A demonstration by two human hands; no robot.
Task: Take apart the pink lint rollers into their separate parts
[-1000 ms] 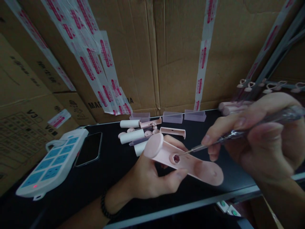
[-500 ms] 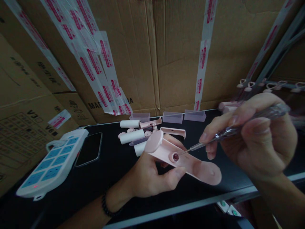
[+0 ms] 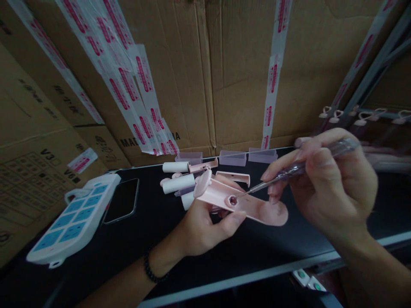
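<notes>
My left hand [image 3: 205,229] grips a long pink plastic holder [image 3: 257,210] from below, thumb along its near edge. The holder has a round disc at its left end, a rounded right end and a round socket [image 3: 233,201] with a hole. Pinched in my right hand [image 3: 337,184] is a clear-handled screwdriver [image 3: 293,171]. Its thin tip points left and down at the holder's channel, just right of the socket; whether it touches cannot be told. Behind the holder lie white rollers [image 3: 178,184] and another pink piece [image 3: 233,176].
A white power strip [image 3: 72,218] with blue sockets and a black phone [image 3: 122,201] lie at the left. Translucent trays [image 3: 233,158] line the back against a large cardboard box [image 3: 240,77]. Pink hooks [image 3: 362,119] hang at the right.
My left hand has raised and tilted the pink holder slightly, its right end now higher. My right hand has moved left with the screwdriver.
</notes>
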